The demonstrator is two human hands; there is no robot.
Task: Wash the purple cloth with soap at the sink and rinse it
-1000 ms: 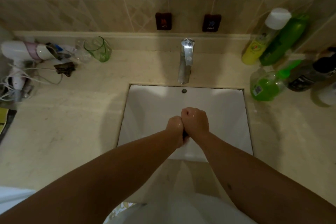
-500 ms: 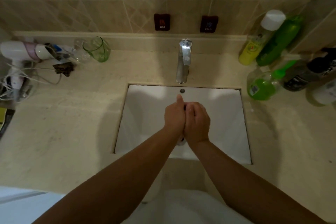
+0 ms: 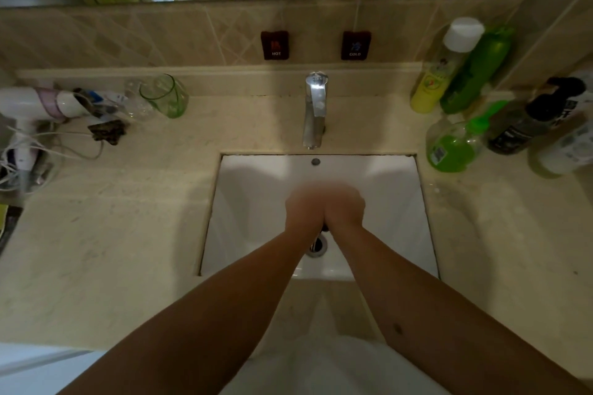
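My left hand (image 3: 305,212) and my right hand (image 3: 345,208) are pressed together over the middle of the white sink (image 3: 250,202). Both are blurred by motion. A small dark sliver of the purple cloth (image 3: 324,228) shows between the heels of the hands; the rest is hidden inside them. The chrome faucet (image 3: 314,109) stands behind the basin, and I see no water stream. The drain (image 3: 316,247) lies just below my wrists.
A green soap pump bottle (image 3: 449,147), a yellow bottle (image 3: 439,74), a green bottle (image 3: 475,74) and a dark pump bottle (image 3: 526,125) crowd the right counter. At left are a green glass (image 3: 165,96) and a hair dryer (image 3: 38,104) with a cord.
My clasped hands have kept rubbing together over the basin: knuckles up first, then fingers pointing at the faucet, now blurred and slightly nearer to me.
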